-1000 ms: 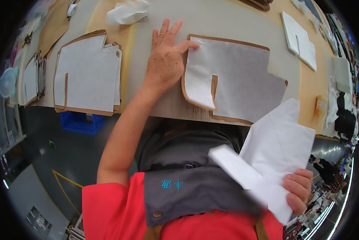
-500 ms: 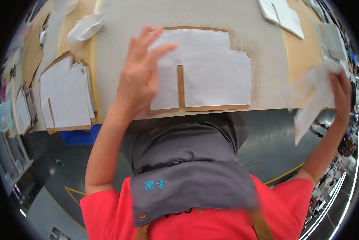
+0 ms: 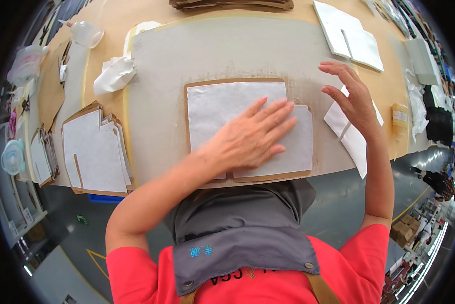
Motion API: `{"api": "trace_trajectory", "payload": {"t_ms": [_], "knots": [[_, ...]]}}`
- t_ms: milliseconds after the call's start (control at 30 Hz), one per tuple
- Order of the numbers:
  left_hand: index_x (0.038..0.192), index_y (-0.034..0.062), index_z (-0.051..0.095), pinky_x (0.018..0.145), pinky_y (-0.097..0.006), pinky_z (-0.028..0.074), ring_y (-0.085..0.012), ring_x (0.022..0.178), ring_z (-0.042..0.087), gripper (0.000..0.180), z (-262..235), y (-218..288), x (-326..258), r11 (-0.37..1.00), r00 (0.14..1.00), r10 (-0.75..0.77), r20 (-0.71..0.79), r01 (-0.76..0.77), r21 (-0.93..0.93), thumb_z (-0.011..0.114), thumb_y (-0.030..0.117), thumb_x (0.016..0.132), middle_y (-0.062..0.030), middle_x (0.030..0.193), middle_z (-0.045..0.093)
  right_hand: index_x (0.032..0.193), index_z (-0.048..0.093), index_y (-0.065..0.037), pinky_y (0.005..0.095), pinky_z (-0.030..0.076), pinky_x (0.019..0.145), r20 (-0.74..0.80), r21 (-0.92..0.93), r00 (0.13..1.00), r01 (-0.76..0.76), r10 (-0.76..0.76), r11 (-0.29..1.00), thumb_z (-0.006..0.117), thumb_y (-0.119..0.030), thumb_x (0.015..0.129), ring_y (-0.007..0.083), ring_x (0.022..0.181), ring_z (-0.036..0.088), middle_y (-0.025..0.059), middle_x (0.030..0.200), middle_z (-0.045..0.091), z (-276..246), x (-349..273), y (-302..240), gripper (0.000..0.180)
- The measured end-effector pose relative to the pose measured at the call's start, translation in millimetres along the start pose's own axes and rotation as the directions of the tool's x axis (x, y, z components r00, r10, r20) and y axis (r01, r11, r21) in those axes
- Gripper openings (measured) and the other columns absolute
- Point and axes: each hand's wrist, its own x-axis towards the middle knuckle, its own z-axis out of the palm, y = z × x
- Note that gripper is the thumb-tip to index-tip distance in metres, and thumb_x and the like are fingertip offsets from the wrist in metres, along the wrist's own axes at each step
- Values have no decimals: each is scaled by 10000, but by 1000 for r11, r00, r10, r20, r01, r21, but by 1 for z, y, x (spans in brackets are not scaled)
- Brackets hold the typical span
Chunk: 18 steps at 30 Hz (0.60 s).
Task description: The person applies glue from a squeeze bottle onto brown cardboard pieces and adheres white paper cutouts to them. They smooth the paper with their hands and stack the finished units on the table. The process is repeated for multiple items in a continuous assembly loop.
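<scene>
A white sheet [image 3: 217, 104], cut with a notch and a slot, lies on a slightly larger brown piece [image 3: 258, 179] in front of me. Across this sheet my left hand [image 3: 252, 134] rests palm down, fingers stretched out. My right hand [image 3: 354, 99] is raised to the right of it, fingers apart and curved, holding nothing. Beneath and beside that hand is a loose white sheet [image 3: 356, 148] with a slit, its lower corner hanging past the table's front edge. The hand hides part of it.
To the left sits a stack of white-faced brown pieces [image 3: 93, 152]. Crumpled white paper [image 3: 115, 76] and a clear squeeze bottle [image 3: 87, 34] lie beyond it. White cut sheets [image 3: 339, 30] are at the far right, a yellowish jar [image 3: 399, 120] nearer. Brown pieces [image 3: 232, 4] lie at the back.
My left hand has come down onto the white sheet. My right hand has moved inward and let go of the loose white sheet, which now lies at the table edge.
</scene>
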Motion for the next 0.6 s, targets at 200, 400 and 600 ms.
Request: {"api": "trace_trajectory", "payload": {"t_ms": [200, 400, 600], "knots": [[1521, 16, 369, 1236, -476, 211, -318, 1496, 286, 611, -5, -33, 5, 997, 996, -74, -48, 75, 24, 458, 377, 1036, -205, 1598, 319, 1187, 654, -66, 377, 498, 929, 41, 76, 999, 17, -20, 997, 710, -205, 913, 277, 1098, 626, 91, 1183, 667, 25, 20, -15, 313], [1539, 12, 330, 1237, -474, 196, -336, 1505, 264, 608, -30, -55, -42, 927, 919, -353, -177, 369, 63, 444, 357, 1052, -204, 1609, 300, 1198, 632, -80, 359, 502, 876, 137, 126, 991, -9, -8, 992, 715, -165, 898, 244, 994, 615, 83, 1101, 654, 51, 35, -31, 322], [1531, 36, 364, 1221, -525, 199, -373, 1496, 273, 562, -56, -33, -109, 863, 812, -490, -317, 503, -46, 439, 340, 1065, -199, 1597, 327, 1010, 592, -35, 352, 500, 784, 229, 117, 973, -65, 36, 991, 785, -209, 823, 239, 840, 596, 84, 938, 634, 54, 47, -46, 320]]}}
